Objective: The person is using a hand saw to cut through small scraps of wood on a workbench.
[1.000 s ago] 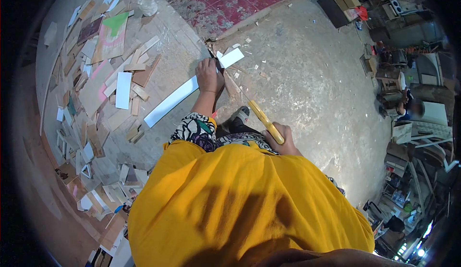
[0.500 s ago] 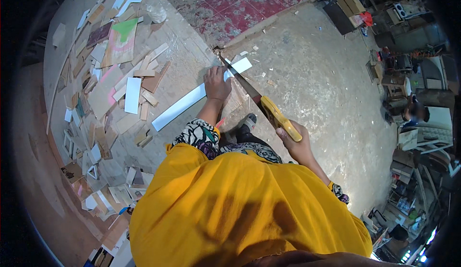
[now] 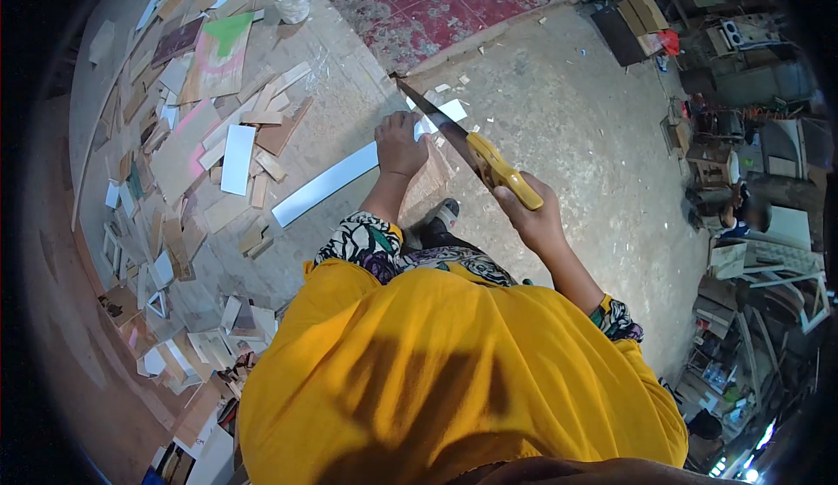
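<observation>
My left hand (image 3: 400, 144) presses down on a long white board strip (image 3: 325, 186), its fingers curled over it near the upper right end. My right hand (image 3: 532, 210) grips the yellow handle of a hand saw (image 3: 504, 173), whose dark blade crosses the strip's short end (image 3: 453, 111) just right of my left hand. The blade's tip reaches up toward the corner where the pale sheet meets the red tiles. Under the strip a pale wooden piece (image 3: 426, 177) partly shows. My shoe (image 3: 445, 214) is below it.
Many wood and white board offcuts (image 3: 188, 223) lie on a pale sheet (image 3: 336, 48) at left. Red tiles (image 3: 454, 5) lie beyond. At right are stacked cardboard boxes (image 3: 644, 13), furniture pieces and clutter (image 3: 786, 223), with another person (image 3: 742, 210) among them.
My right hand has moved up and forward, swinging the saw blade into view over the strip. My left hand stays on the strip, shifting slightly in view as the camera moves.
</observation>
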### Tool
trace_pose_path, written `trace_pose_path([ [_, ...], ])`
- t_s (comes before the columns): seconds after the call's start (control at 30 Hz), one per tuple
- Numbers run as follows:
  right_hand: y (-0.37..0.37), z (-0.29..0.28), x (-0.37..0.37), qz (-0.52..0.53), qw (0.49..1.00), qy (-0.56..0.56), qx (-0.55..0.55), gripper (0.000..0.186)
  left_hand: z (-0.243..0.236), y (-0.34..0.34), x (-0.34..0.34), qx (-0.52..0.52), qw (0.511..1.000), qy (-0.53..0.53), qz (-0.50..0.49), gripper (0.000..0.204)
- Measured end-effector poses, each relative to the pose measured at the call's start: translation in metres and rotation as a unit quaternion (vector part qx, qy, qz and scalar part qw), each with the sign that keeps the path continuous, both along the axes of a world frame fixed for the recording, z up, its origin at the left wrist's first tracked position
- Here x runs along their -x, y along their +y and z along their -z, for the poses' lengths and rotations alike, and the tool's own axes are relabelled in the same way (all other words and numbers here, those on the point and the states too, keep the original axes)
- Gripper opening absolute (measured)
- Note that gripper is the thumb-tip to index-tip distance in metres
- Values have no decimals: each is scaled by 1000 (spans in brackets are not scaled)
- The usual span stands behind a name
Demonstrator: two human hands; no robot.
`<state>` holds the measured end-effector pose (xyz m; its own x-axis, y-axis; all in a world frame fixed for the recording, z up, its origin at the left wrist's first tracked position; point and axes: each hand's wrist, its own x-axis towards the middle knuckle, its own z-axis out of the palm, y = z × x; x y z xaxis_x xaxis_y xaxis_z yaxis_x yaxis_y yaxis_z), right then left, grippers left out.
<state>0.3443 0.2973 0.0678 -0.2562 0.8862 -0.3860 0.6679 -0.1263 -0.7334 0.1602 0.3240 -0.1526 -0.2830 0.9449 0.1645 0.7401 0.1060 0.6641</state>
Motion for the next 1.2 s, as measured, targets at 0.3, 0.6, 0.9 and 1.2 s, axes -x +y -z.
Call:
trace_pose_path([
  [0.3,-7,13,-11,4,999,48,-7,25,-6,1,-5,3,1000,7,-20,40],
  [0.6,-5,10,-11,-81,996,19,-25,26,-7,1,-9,32,997,35,-53,34],
  [0.9,19,33,0,-58,997,48,0,21,-11,8,-10,36,998,45,-15,36],
  [1.2,10,15,0,-34,998,54,9,22,-3,6,-8,21,997,50,-51,38],
])
